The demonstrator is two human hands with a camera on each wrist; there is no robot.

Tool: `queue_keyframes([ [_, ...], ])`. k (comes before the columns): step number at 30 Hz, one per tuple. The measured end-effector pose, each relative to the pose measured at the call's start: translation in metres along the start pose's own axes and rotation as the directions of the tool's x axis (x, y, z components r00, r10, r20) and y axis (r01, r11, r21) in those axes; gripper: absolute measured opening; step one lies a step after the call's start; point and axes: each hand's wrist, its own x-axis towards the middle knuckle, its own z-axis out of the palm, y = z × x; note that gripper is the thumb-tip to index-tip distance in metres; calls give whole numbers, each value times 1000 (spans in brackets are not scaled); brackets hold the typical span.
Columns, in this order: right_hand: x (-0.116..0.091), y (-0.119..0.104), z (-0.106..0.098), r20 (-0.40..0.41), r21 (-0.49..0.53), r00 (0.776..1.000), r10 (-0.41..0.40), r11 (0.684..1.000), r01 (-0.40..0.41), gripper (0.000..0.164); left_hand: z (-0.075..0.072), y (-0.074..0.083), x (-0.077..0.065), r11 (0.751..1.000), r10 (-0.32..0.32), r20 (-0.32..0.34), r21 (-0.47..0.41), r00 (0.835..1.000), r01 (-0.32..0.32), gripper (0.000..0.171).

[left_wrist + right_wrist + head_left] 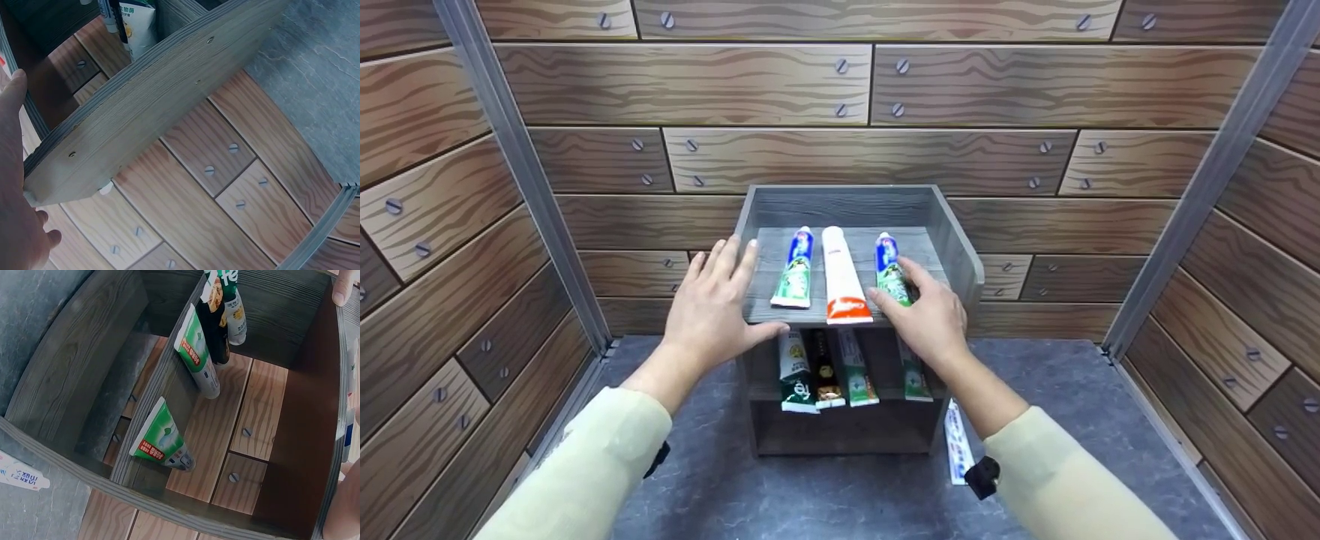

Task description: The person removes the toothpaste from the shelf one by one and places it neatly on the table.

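On the top board of a small grey wooden shelf [960, 251] lie three toothpaste tubes side by side. My right hand [928, 313] pinches the lower end of the right blue-and-green toothpaste tube [888, 259] between thumb and fingers. Left of it are a white tube with an orange end [842, 274] and another blue-and-green tube [794, 276]. My left hand [706, 309] rests at the shelf's left side, fingers spread along the side and thumb at the front edge; in the left wrist view that thumb [16, 90] touches the board's edge.
The middle level holds several tubes: dark green and white [797, 375], black and gold [826, 371], and green and white ones [198, 354] [160, 439]. A white-and-blue tube [958, 442] lies on the grey floor, right of the shelf. Wood-patterned walls [840, 157] surround it.
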Motion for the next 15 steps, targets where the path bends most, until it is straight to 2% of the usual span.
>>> queue_keyframes([
  [6,0,-1,0,-2,-7,1000,8,1000,-9,73,0,0,-2,1000,-1,-18,-10,1000,1,124],
  [15,2,-3,-2,-13,19,997,73,997,-73,64,0,0,-1,1000,-1,-18,-6,1000,1,124],
])
